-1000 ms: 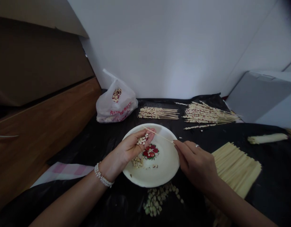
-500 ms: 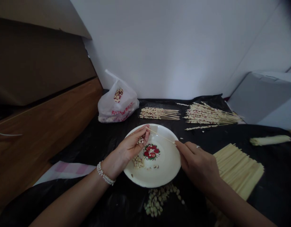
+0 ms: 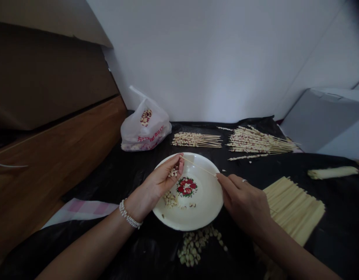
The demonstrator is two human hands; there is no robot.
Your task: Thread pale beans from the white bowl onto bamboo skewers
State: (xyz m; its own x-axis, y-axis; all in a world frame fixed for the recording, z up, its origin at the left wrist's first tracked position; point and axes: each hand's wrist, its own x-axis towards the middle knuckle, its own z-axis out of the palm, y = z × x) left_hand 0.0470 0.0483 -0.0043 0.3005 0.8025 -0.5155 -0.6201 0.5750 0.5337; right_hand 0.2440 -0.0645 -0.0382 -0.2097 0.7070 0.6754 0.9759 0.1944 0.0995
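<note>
Over the left side of a white bowl [image 3: 208,210] with a red flower print, my left hand [image 3: 167,175] is closed around several small pale and reddish kernels [image 3: 172,171], its fingertips at the tip of a thin stick [image 3: 201,168]. My right hand [image 3: 245,198] pinches the stick's other end at the bowl's right rim; a small pale piece shows at those fingertips. More kernels [image 3: 170,199] lie in the bowl's left part.
A white plastic bag [image 3: 146,130] of kernels stands behind. Threaded skewers lie in a small bundle [image 3: 197,140] and a larger one [image 3: 255,140]. Bare sticks [image 3: 296,208] lie right, beside a pale roll [image 3: 333,173]. Greenish pieces [image 3: 192,249] sit before the bowl.
</note>
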